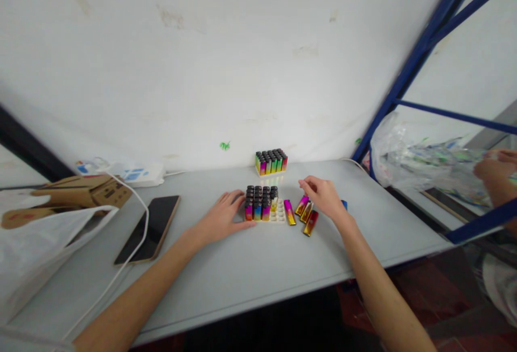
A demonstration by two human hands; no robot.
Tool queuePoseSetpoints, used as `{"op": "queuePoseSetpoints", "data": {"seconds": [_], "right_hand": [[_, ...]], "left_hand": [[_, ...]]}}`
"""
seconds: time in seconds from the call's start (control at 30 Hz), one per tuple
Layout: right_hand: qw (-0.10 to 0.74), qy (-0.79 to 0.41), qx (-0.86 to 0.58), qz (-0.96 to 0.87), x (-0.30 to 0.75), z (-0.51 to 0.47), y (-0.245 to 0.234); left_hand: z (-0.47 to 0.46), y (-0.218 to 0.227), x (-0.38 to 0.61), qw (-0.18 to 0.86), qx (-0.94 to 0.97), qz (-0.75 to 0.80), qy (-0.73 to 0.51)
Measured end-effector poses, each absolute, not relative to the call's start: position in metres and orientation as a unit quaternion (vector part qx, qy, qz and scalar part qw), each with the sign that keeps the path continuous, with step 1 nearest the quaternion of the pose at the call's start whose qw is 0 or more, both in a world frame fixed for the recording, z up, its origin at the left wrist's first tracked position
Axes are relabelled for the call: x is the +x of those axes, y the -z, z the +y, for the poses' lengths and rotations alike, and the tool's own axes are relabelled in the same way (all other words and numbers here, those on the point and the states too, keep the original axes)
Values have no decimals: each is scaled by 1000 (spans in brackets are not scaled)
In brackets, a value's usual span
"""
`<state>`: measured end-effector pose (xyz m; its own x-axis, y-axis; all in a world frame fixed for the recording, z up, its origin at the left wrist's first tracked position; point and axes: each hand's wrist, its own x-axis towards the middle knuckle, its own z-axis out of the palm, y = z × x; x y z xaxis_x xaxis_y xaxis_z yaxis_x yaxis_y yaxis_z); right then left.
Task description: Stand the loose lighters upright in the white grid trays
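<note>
A white tray (279, 215) partly filled with upright rainbow-coloured lighters (260, 202) stands mid-table. My left hand (224, 217) lies flat against the tray's left side, fingers spread and open, thumb along its front. My right hand (324, 197) hovers just right of the tray over several loose lighters (306, 215) lying on the table, fingers loosely curved, nothing visibly held. One loose lighter (290, 212) lies beside the tray. A second, full tray of lighters (271, 161) stands by the wall.
A phone (148, 228) with a white cable (133, 244) lies at left, near a cardboard box (83, 191), a white plastic bag (36, 252) and a power strip (133, 174). At right, a blue frame (407, 71) and another person's hand (495, 171) on plastic bags (407, 158).
</note>
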<state>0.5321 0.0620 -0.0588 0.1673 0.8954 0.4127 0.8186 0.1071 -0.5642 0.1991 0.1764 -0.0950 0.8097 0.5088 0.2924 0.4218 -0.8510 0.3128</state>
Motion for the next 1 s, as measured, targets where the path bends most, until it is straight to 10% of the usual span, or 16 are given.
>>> {"op": "queuePoseSetpoints", "data": {"seconds": [0.53, 1.0], "right_hand": [[187, -117, -609, -762, 523, 69, 70], [533, -319, -527, -581, 511, 74, 66]], "left_hand": [[176, 95, 200, 120, 944, 246, -186], [177, 96, 199, 121, 942, 246, -192]]}}
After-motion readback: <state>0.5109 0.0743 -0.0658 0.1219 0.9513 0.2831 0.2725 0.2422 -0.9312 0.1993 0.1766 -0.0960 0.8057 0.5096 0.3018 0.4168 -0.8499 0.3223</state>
